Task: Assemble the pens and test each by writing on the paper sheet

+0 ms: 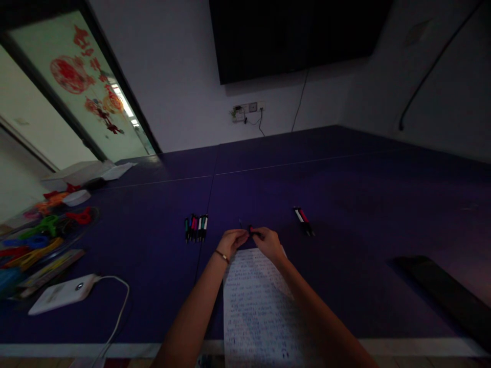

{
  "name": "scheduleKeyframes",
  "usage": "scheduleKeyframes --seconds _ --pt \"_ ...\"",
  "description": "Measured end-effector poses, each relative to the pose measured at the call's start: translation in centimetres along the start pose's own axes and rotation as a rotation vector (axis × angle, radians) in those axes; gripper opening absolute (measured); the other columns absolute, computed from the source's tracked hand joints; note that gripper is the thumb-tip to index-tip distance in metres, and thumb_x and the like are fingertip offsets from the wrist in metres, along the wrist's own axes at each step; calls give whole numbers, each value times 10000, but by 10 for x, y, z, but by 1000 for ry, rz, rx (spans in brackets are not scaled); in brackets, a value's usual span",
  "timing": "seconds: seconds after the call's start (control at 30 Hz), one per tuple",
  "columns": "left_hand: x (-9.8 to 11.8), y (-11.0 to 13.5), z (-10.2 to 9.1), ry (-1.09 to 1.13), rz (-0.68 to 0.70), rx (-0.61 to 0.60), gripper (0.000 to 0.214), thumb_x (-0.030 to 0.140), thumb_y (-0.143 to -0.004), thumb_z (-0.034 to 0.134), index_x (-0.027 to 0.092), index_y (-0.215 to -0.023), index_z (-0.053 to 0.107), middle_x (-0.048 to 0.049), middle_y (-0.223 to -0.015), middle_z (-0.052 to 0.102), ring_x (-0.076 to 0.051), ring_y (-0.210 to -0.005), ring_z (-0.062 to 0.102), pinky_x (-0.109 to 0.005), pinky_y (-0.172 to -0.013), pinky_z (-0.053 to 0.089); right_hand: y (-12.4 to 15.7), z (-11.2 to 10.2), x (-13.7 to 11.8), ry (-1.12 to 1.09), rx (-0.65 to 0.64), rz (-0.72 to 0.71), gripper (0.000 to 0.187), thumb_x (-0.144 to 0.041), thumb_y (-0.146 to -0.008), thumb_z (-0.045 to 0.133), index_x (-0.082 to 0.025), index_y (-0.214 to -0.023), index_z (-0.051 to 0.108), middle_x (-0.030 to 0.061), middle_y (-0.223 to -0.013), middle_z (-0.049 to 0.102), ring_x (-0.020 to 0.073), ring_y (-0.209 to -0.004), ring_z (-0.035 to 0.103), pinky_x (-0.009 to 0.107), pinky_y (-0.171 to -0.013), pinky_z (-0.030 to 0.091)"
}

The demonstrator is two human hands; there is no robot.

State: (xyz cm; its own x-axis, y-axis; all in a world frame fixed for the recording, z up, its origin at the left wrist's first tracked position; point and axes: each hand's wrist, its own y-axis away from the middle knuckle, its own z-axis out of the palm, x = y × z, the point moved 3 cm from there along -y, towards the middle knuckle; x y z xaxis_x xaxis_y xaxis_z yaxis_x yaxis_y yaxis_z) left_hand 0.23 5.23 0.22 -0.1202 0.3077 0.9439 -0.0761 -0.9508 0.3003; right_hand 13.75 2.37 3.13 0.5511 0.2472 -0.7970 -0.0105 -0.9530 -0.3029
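My left hand (233, 241), with a bracelet at the wrist, is closed at the fingertips just above the written sheet's top edge. Beside its fingers a thin, refill-like stick (240, 223) points up; whether the hand grips it is unclear. My right hand (269, 243) pinches a small dark and pink pen part (251, 230), and the two hands' fingertips nearly meet. Beneath both forearms lies a handwritten sheet of paper (253, 301). To the left, several click pens (196, 228) lie in a row. A couple of pens (304, 221) lie together on the right.
On the purple table (261, 189), a white power bank (63, 294) with a cable (125, 299) lies at the left. Scissors (48, 223) in a clear tray and papers (88, 173) are farther back. A dark, flat object (441, 291) lies at the right.
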Motion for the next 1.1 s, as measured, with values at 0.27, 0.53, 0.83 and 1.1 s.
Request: scheduleKeyframes --seconds 0.27,0.53,0.83,1.1 --pt "13 -22 4 -342 123 111 117 58 -606 587 127 -515 616 9 -450 549 -93 -485 521 -218 -537 419 -1 -11 6 29 119 110 256 -235 -706 427 -193 -824 650 46 -830 665 166 -744 603 241 -669 437" --pt "26 -11 18 -414 213 63 98 207 -675 582 149 -684 660 -15 -614 606 -102 -600 541 -206 -573 406 -3 -2 16 -239 161 223 266 -362 -661 489 -146 -755 611 57 -653 647 158 -557 584 244 -533 434" --pt "18 25 20 42 174 -133 221 288 -631 631 130 -778 579 -13 -648 590 -77 -570 544 -196 -575 431 0 5 12 -563 27 506 515 -640 -650 367 -195 -391 379 -46 -280 317 65 -256 280 203 -285 194" --pt "6 48 10 -493 405 49 286 393 -719 489 162 -553 476 51 -462 403 -66 -459 375 -186 -462 302 -1 11 12 -306 20 307 478 -563 -686 360 -201 -376 330 -37 -328 319 79 -336 325 215 -371 248"
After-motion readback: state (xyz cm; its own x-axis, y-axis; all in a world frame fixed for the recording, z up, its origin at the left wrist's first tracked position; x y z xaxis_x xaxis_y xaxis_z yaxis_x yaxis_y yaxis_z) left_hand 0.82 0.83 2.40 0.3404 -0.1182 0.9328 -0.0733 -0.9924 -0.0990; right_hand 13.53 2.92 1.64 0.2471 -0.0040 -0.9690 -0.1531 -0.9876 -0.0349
